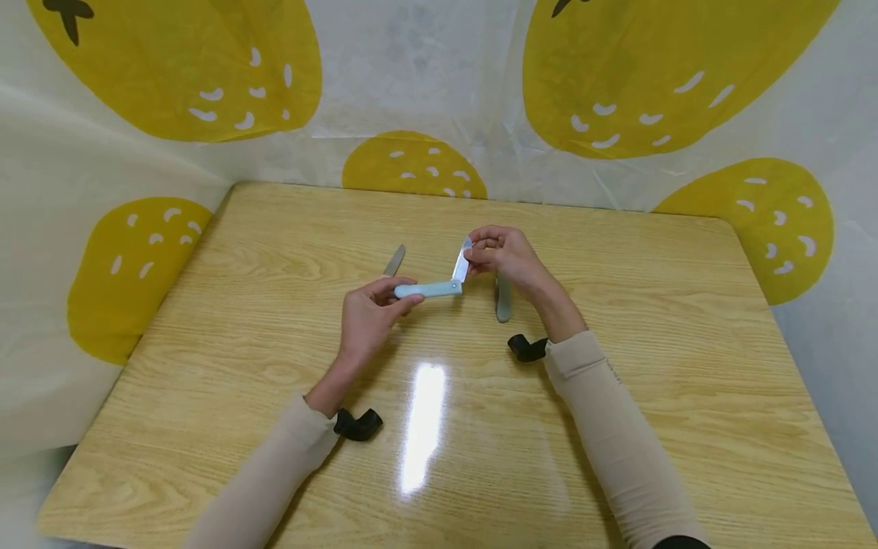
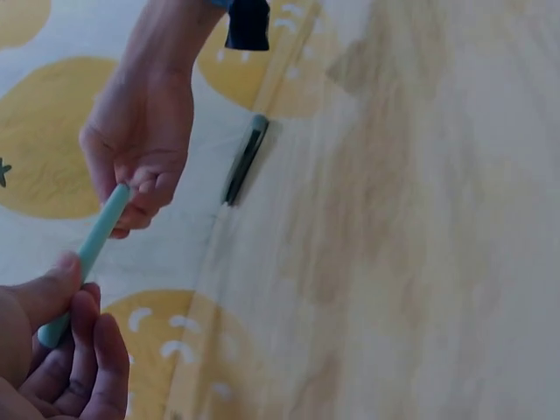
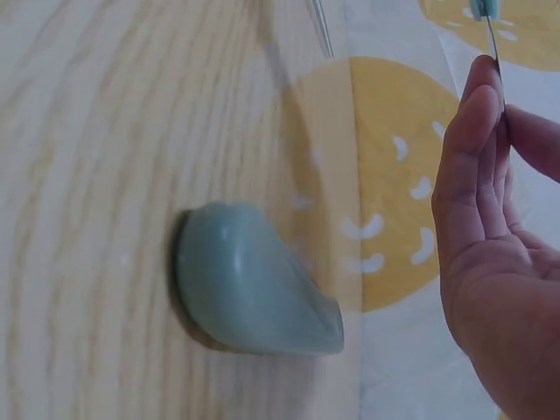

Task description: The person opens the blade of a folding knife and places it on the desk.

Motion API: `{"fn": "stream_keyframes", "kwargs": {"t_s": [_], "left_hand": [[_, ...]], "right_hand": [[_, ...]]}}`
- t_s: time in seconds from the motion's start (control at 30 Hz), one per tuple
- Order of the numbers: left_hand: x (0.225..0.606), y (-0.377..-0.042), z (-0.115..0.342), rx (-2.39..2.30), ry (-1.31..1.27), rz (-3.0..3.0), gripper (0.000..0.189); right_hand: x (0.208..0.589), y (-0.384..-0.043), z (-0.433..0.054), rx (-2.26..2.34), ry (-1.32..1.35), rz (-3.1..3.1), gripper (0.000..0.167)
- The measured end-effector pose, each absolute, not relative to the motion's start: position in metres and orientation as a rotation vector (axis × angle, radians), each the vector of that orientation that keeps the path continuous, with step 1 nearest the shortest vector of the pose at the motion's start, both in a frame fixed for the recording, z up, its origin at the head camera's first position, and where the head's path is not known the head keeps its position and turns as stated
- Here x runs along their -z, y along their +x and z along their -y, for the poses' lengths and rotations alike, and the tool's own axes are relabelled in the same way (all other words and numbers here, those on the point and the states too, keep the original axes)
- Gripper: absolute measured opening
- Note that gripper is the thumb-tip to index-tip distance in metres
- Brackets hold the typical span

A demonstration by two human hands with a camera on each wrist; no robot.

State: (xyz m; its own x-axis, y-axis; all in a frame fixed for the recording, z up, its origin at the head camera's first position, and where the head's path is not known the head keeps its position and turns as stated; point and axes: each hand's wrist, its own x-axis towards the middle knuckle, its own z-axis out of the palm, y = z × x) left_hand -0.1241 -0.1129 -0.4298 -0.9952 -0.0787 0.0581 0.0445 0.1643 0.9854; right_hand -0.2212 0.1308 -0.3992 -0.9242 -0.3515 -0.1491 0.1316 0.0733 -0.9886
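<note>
A folding knife with a pale blue-green handle (image 1: 428,290) is held above the table, its blade (image 1: 461,261) standing at an angle to the handle. My left hand (image 1: 366,316) pinches the handle between thumb and fingers, also seen in the left wrist view as the left hand (image 2: 74,341). Thumb and fingers of my right hand (image 1: 511,259) pinch the blade near its tip; the right wrist view shows that hand (image 3: 490,192) with the thin blade edge-on. Below the right hand lies a grey-green handle-shaped piece (image 1: 504,299). A narrow metal blade (image 1: 395,260) lies behind the left hand, its other end hidden.
The wood-grain table (image 1: 274,229) meets a white curtain (image 1: 418,69) with yellow fruit prints at its back and sides. Black wrist-worn pieces (image 1: 359,425) jut out beside both cuffs. A bright light reflection (image 1: 423,427) lies on the tabletop.
</note>
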Motion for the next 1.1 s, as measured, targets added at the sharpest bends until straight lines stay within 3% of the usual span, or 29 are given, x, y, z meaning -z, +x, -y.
{"fn": "stream_keyframes", "kwargs": {"t_s": [0.47, 0.77, 1.1], "left_hand": [[0.431, -0.123, 0.102, 1.988, 0.177, 2.129, 0.032], [0.427, -0.134, 0.094, 2.005, 0.218, 1.961, 0.032], [0.428, -0.140, 0.088, 1.999, 0.236, 1.846, 0.029]], "right_hand": [[0.402, -0.218, -0.127, 2.077, -0.054, -1.936, 0.027], [0.399, -0.215, -0.115, 2.329, 0.040, -1.854, 0.013], [0.401, -0.209, -0.104, 2.479, 0.086, -1.849, 0.015]]}}
